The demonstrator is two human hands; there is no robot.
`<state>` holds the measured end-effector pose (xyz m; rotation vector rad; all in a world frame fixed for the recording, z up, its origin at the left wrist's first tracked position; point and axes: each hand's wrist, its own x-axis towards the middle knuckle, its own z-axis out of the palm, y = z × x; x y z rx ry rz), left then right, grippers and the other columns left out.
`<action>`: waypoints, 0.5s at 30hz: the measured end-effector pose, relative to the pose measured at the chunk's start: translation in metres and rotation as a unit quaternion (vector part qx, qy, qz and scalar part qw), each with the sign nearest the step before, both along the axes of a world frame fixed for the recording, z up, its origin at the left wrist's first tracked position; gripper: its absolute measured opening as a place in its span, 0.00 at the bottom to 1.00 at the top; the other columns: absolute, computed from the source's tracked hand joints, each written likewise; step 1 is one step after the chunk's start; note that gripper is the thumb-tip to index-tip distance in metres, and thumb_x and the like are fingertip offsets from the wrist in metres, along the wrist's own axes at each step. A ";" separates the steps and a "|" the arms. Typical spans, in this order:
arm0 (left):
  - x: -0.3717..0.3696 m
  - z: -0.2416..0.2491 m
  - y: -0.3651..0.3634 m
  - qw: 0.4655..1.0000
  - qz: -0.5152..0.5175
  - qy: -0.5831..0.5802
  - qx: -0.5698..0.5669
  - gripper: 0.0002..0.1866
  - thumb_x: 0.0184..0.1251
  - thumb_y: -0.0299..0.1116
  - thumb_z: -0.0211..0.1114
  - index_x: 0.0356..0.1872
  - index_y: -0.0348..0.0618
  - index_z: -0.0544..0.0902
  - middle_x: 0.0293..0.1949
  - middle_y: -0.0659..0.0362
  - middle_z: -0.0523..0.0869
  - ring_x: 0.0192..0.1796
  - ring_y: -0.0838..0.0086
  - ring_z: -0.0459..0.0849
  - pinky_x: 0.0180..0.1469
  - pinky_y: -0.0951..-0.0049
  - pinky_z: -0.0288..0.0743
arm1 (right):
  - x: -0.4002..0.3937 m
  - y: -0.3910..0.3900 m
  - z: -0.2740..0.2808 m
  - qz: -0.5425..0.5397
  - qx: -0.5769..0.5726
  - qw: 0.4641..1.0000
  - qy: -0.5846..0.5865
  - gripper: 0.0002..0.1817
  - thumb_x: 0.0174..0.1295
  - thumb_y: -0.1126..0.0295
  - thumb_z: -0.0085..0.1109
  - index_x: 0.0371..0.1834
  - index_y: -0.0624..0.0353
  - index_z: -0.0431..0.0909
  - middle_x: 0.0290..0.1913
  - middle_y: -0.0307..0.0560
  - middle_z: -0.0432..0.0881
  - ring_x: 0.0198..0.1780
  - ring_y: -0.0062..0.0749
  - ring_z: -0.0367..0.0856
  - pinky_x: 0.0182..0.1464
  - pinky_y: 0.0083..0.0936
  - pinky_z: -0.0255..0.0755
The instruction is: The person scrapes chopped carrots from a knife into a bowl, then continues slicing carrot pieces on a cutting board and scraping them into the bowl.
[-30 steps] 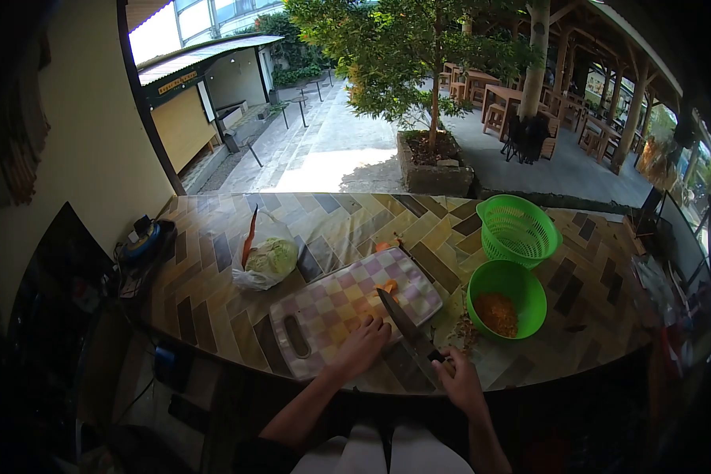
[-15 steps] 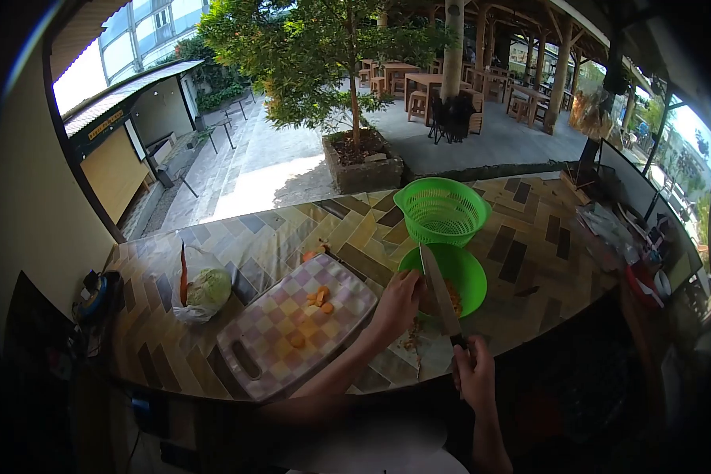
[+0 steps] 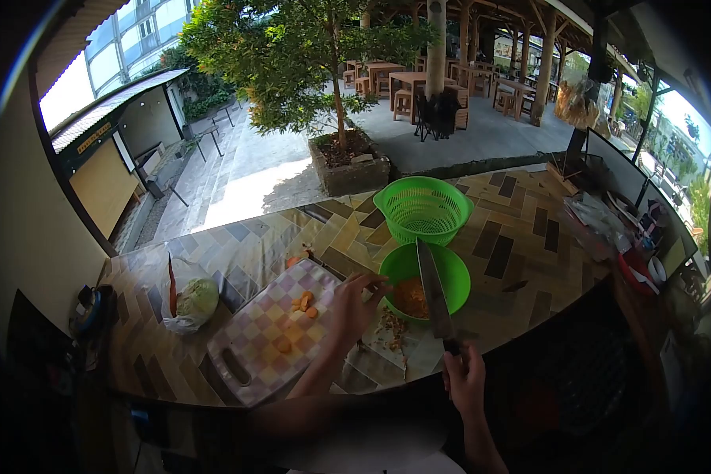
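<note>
View over a surface [image 3: 521, 207] patterned in brown and grey blocks — right hand [image 3: 464, 375] at the near edge, clenched around the handle of a knife [image 3: 434, 292]. Blade directed to the far side, passing in front of the interior of a green bowl [image 3: 455, 275]; whether touching the rim, impossible to tell. Left hand [image 3: 354, 308] released, fingers loosely bent and slightly parted, just left of the same bowl and in front of the right edge of a checked cutting board [image 3: 249, 340]. Inside the bowl, toward the left: orange shreds [image 3: 408, 298]. On the board: small orange pieces [image 3: 304, 302] clustered in the right half — one more lying nearer. Just beside the bowl, on its near left: loose scraps [image 3: 391, 332]. Directly beyond the bowl: a green colander [image 3: 423, 207], upright. Farther left, apart from the board: a round pale-green vegetable [image 3: 198, 298] in a plastic bag [image 3: 183, 325], with a slender orange-red item [image 3: 172, 284] pointing upward at the left. Far beyond: a tree [image 3: 292, 63] in a planter [image 3: 355, 180].
</note>
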<state>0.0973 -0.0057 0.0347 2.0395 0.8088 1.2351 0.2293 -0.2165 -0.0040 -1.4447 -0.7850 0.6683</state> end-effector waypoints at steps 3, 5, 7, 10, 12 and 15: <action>-0.060 0.004 -0.009 0.993 0.056 0.086 -0.066 0.13 0.57 0.33 0.74 0.42 0.38 0.88 0.40 0.50 0.88 0.42 0.60 0.87 0.46 0.63 0.78 | -0.015 0.007 -0.015 0.036 0.004 0.999 -0.013 0.13 0.69 0.71 0.59 0.51 0.61 0.68 0.27 0.35 0.73 0.22 0.12 0.70 0.23 0.16 0.65; -0.102 -0.004 -0.014 0.976 0.123 0.140 -0.113 0.13 0.58 0.31 0.73 0.43 0.37 0.88 0.42 0.49 0.88 0.41 0.59 0.87 0.47 0.64 0.78 | -0.027 0.017 -0.024 0.108 0.000 0.994 -0.018 0.12 0.71 0.73 0.53 0.53 0.57 0.62 0.24 0.35 0.71 0.20 0.13 0.68 0.20 0.14 0.63; -0.146 -0.021 -0.023 0.959 0.189 0.193 -0.087 0.13 0.59 0.30 0.72 0.44 0.36 0.88 0.43 0.48 0.87 0.43 0.58 0.87 0.48 0.64 0.78 | -0.041 0.025 -0.015 0.217 -0.061 0.970 0.093 0.12 0.71 0.72 0.51 0.53 0.57 0.60 0.24 0.35 0.70 0.20 0.14 0.68 0.20 0.15 0.63; -0.176 -0.051 -0.028 0.957 0.197 0.166 -0.135 0.13 0.58 0.25 0.70 0.45 0.36 0.88 0.44 0.48 0.87 0.46 0.58 0.86 0.51 0.64 0.78 | -0.060 0.042 -0.020 0.308 -0.144 0.936 0.089 0.15 0.71 0.68 0.52 0.56 0.58 0.62 0.22 0.34 0.69 0.20 0.16 0.68 0.22 0.18 0.63; -0.183 -0.056 -0.034 0.953 0.169 0.131 -0.213 0.14 0.55 0.19 0.67 0.45 0.36 0.88 0.45 0.50 0.87 0.52 0.58 0.84 0.53 0.65 0.78 | -0.074 0.054 -0.026 0.335 -0.152 0.930 0.001 0.15 0.71 0.65 0.54 0.54 0.61 0.68 0.20 0.36 0.69 0.20 0.17 0.68 0.24 0.23 0.65; -0.190 -0.080 -0.029 0.972 0.164 0.139 -0.099 0.14 0.53 0.17 0.67 0.42 0.35 0.88 0.46 0.49 0.86 0.48 0.56 0.86 0.52 0.65 0.78 | -0.097 0.075 -0.036 0.350 -0.137 0.923 -0.084 0.16 0.71 0.62 0.55 0.50 0.64 0.72 0.21 0.44 0.74 0.21 0.26 0.74 0.27 0.30 0.67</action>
